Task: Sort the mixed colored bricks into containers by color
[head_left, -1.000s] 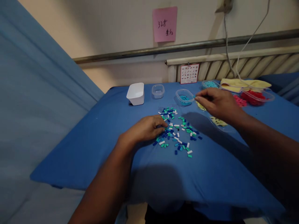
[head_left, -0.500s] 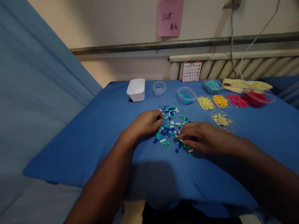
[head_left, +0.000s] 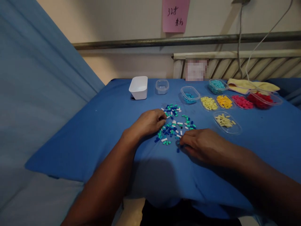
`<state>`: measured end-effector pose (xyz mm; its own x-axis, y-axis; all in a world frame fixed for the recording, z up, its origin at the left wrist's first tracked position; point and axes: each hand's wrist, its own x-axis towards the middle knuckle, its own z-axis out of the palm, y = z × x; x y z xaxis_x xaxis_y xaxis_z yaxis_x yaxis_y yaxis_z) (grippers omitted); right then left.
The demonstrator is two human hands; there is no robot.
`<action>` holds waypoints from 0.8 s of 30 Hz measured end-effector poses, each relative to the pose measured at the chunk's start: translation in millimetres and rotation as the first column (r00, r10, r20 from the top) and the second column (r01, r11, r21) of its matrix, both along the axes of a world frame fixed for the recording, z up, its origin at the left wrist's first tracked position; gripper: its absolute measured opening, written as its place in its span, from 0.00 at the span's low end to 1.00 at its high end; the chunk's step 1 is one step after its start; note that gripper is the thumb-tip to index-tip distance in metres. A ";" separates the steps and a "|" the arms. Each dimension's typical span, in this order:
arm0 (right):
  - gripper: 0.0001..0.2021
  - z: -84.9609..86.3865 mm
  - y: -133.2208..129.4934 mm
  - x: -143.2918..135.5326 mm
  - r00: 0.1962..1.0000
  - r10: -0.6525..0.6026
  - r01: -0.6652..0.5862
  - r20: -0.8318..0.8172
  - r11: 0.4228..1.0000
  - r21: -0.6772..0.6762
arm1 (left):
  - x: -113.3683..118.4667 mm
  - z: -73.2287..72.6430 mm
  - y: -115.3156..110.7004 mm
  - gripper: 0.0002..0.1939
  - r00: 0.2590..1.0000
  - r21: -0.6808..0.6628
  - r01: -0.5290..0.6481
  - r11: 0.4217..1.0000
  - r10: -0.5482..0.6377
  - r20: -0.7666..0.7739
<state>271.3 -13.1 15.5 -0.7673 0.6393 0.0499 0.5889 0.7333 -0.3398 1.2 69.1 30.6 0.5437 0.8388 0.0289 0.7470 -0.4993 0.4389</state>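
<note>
Small blue, green and white pieces lie scattered on the blue cloth between my hands. At their left edge rests my left hand, its fingers curled together; anything between the fingertips is hidden. My right hand is at the lower right of the pile, fingers closed and pointing left. Its fingertips touch the pieces beside a white one, and what they hold, if anything, is too small to make out.
Behind stand a white bin and a clear tub. Tubs of blue, turquoise, yellow, orange, pink, red and cream pieces stand right, near a yellow cloth.
My right hand has shifted slightly down and its fingers have drawn closer together, uncovering pieces above it. My left hand has hardly moved on the cloth. The view has shifted a little.
</note>
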 end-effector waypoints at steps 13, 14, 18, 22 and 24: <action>0.11 -6.7 4.7 -20.4 0.993 -0.111 0.111 -0.028 0.994 0.012 | 2.9 1.4 -6.4 0.15 0.999 0.048 0.002 0.999 0.001 -0.052; 0.12 -7.5 5.0 -17.7 0.992 -0.118 0.118 -0.040 0.993 0.002 | 2.4 0.6 -6.2 0.15 0.999 0.052 -0.004 0.999 0.007 -0.052; 0.11 -7.5 6.6 -6.6 0.989 -0.132 0.128 -0.071 0.990 -0.055 | 1.0 -1.5 -5.5 0.16 0.999 0.052 0.005 0.999 -0.002 -0.047; 0.08 -8.4 8.4 -2.9 0.991 -0.130 0.128 -0.041 0.991 -0.047 | 0.8 -2.8 -4.4 0.16 0.999 0.056 0.015 0.998 -0.012 -0.047; 0.07 -8.1 8.5 -2.9 0.993 -0.119 0.118 -0.014 0.992 -0.043 | 1.1 -3.2 -4.1 0.16 0.999 0.059 0.010 0.998 -0.007 -0.043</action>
